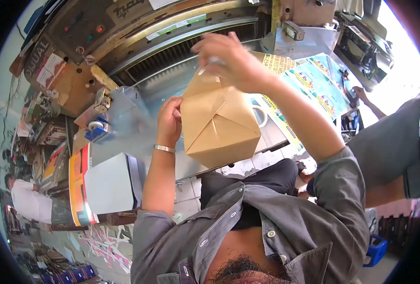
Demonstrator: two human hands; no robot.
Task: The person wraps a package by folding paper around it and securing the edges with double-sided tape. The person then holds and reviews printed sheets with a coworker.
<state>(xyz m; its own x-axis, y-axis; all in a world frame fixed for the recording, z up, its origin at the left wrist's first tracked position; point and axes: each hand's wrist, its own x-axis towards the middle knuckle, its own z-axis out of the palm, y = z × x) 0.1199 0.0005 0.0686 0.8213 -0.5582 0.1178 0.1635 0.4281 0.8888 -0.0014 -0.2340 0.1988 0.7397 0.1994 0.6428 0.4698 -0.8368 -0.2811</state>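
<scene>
A box-shaped package [219, 123] wrapped in plain brown paper stands in front of me, its top folded into triangular flaps that meet at the middle. My left hand [169, 118] grips its left side, thumb against the paper, a bracelet at the wrist. Over the package's far end is my right hand [229, 64], raised and partly blurred, fingers bent. A small whitish bit shows beneath those fingers, too smeared to name. Close to the package's right side lies a white ring [261, 116], partly hidden behind it.
A blue tape dispenser [97, 130] sits on the metal table [139, 137] at the left. Nearer is a stack of white sheets [110, 182] beside orange printed sheets [79, 184]. Colourful printed sheets [309, 85] lie at the right, where another person's hand [360, 93] reaches in. Machinery [172, 35] stands behind.
</scene>
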